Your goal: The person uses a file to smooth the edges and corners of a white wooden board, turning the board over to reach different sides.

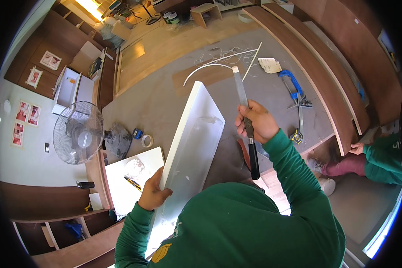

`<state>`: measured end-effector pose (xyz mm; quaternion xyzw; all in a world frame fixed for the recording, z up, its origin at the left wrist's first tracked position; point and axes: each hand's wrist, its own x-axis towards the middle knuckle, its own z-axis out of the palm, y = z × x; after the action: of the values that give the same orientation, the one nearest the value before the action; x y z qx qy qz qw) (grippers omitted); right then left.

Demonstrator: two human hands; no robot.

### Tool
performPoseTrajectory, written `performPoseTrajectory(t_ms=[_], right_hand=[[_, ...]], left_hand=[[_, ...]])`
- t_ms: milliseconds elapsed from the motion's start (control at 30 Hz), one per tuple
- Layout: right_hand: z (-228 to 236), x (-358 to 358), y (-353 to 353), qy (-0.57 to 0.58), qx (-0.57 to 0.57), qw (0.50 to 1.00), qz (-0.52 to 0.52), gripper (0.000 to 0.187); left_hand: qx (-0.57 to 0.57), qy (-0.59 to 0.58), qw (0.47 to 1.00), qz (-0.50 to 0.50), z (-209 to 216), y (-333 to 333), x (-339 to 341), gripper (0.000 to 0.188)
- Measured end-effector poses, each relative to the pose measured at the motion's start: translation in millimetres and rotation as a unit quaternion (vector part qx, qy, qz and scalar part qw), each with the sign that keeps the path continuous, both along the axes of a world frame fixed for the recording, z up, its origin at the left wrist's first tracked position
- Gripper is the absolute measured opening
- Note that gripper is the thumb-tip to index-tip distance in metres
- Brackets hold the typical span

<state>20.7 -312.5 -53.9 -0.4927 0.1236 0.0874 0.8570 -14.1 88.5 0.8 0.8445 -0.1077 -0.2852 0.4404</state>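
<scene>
My left hand [153,193] is closed on the left edge of a long white panel [195,127], which stands tilted in front of me. To the right of the panel, my right hand [260,121] grips a flat metal file [240,89]. The file's blade points up and away, with a pale tip, and its black handle hangs below my fingers. File and panel are apart. Beyond the file's tip, a curved white edging strip [208,65] and loose thin offcuts lie on the grey work surface [165,96].
A blue clamp [292,83], a square [302,102] and a tape measure [296,136] lie to the right, near long curved wood panels [308,67]. Leftward are a fan [78,132], a tape roll [147,141] and a utility knife [132,183]. Another person's hand [356,148] touches a curved panel.
</scene>
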Motion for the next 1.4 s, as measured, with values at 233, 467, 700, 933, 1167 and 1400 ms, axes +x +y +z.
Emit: performPoseTrajectory(t_ms=[233,467,700,933,1167,1400], right_hand=[[23,33,24,-0.057,0.094,0.994,-0.008,0.018],[31,55,64,-0.052,0.149,0.987,-0.014,0.019],[45,57,80,-0.065,0.124,0.988,-0.073,0.025],[60,66,77,-0.108,0.046,0.988,-0.102,0.030],[55,143,49,-0.081,-0.079,0.981,-0.158,0.033],[51,182,-21,-0.215,-0.606,0.754,-0.134,0.028]], left_hand=[[-0.090,-0.134,0.987,-0.008,-7,-14,-10,0.080],[0.020,-0.436,0.886,-0.157,9,-93,34,0.065],[-0.064,-0.404,0.907,-0.097,-4,-147,39,0.057],[-0.104,-0.368,0.922,-0.059,-18,-145,36,0.064],[-0.149,-0.260,0.954,-0.019,-22,-139,40,0.064],[-0.271,-0.129,0.951,0.070,-25,-139,50,0.061]])
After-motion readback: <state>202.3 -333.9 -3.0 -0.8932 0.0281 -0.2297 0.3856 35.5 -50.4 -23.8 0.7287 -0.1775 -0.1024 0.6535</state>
